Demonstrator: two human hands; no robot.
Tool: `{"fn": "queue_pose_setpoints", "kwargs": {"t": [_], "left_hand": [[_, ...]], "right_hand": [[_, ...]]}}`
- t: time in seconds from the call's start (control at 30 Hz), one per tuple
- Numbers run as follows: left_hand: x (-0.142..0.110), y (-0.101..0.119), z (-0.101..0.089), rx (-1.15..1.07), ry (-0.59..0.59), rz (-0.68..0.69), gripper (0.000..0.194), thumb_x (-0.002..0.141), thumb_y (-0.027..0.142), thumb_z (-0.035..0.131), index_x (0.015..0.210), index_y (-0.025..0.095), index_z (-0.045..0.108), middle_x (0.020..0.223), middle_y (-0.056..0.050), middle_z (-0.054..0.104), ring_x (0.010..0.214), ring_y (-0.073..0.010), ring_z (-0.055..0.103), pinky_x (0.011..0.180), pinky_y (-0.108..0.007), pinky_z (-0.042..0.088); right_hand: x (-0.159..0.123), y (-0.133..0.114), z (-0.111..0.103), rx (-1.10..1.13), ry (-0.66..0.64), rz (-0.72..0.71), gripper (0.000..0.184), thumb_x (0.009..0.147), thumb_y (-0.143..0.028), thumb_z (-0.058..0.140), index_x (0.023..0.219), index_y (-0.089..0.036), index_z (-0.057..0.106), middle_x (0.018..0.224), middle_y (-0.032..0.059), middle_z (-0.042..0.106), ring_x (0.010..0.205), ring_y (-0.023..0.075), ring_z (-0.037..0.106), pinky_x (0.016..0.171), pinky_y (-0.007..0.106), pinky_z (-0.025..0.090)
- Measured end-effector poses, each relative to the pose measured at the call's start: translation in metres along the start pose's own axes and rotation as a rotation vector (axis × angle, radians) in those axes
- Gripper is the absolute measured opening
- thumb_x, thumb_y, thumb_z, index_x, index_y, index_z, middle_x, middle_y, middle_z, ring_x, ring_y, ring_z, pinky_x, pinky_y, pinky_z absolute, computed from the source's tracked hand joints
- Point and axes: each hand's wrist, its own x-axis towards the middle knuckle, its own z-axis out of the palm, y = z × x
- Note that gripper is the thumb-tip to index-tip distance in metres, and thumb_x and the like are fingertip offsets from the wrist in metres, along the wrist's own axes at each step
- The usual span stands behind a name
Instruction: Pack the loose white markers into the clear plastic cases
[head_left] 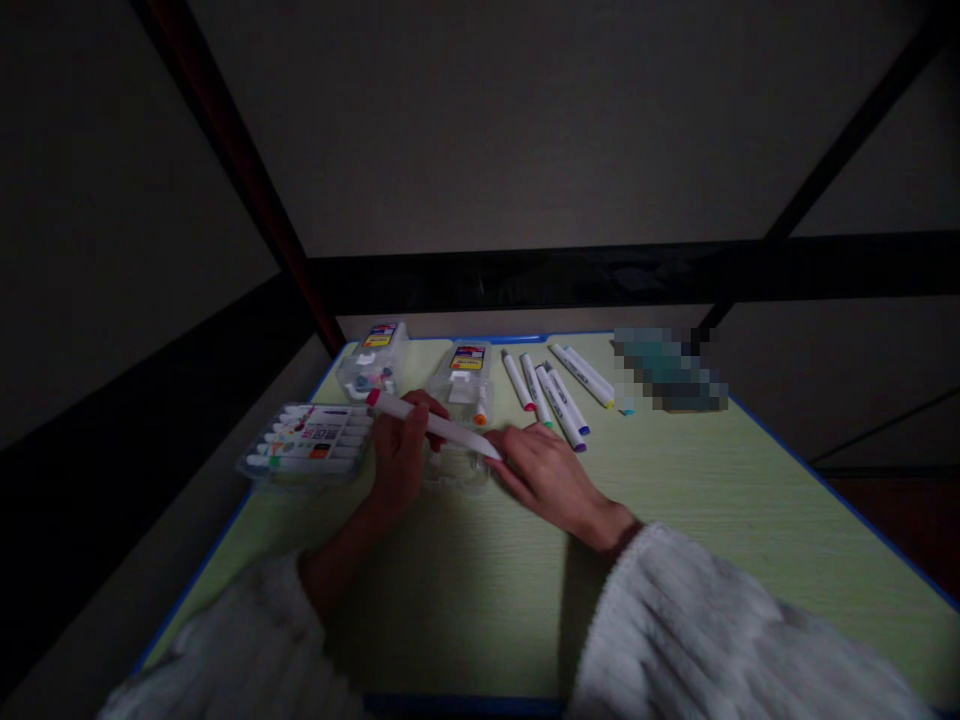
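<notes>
Between my two hands I hold a white marker (450, 430) with a red or pink end at its left. My left hand (401, 450) is closed round its middle. My right hand (547, 475) has its fingers pinched at the marker's right end. Just under the marker lies a clear plastic case (457, 467), opened out, partly hidden by my hands. Its far part (465, 375) carries a colourful label, and an orange-ended marker (481, 404) rests there. Right of it, several white markers (559, 405) with coloured ends lie loose on the table.
A flat clear case full of markers (315, 440) lies at the left edge of the light green table (465, 590). Another clear case (375, 360) with small items stands at the back left. A blurred-out greenish object (667, 370) lies at the back right. Behind is a wall (525, 130).
</notes>
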Motion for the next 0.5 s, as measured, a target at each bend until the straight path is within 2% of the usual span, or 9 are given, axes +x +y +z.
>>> {"fn": "queue_pose_setpoints", "kwargs": {"t": [0.5], "left_hand": [[0.0004,-0.0013,-0.0007,-0.006,-0.009,-0.039,0.033,0.078,0.045,0.050,0.062,0.017,0.055,0.049,0.002,0.047,0.043,-0.0087,0.043,0.038,-0.020,0.033]], "right_hand": [[0.0011,0.0006,-0.0002,0.001,-0.011,0.002,0.024,0.090,-0.027,0.036,0.096,-0.012,0.054,0.077,0.0058,0.061,0.068,0.0168,0.054,0.068,0.029,0.038]]}}
